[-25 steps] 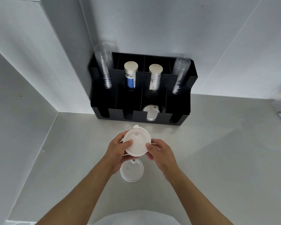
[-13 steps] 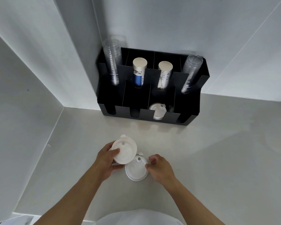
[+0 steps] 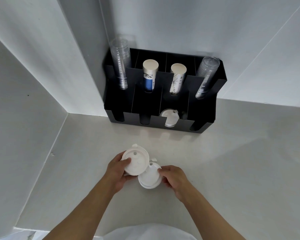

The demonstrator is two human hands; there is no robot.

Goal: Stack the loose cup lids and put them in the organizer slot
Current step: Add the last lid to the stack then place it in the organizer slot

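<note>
- Left hand (image 3: 115,172), low centre of frame, fingers curled round a white lid stack (image 3: 135,161), thumb on top, tilted, likely to receive the next lid.
- Right hand (image 3: 175,177) pinches the loose lid (image 3: 149,178) on the counter (image 3: 232,170) by its rim.
- Black organizer (image 3: 204,108), upper centre, already has lids (image 3: 169,118) in one front slot.

White round lid stack (image 3: 136,161), tilted, raised off surface, sip hole and tab at 12 o'clock. Second white lid (image 3: 149,177) flat on surface at its 4 o'clock, edges overlapping, tab up. Black organizer (image 3: 204,122) at 12 o'clock; third front slot from left holds white lids (image 3: 169,117).
</note>
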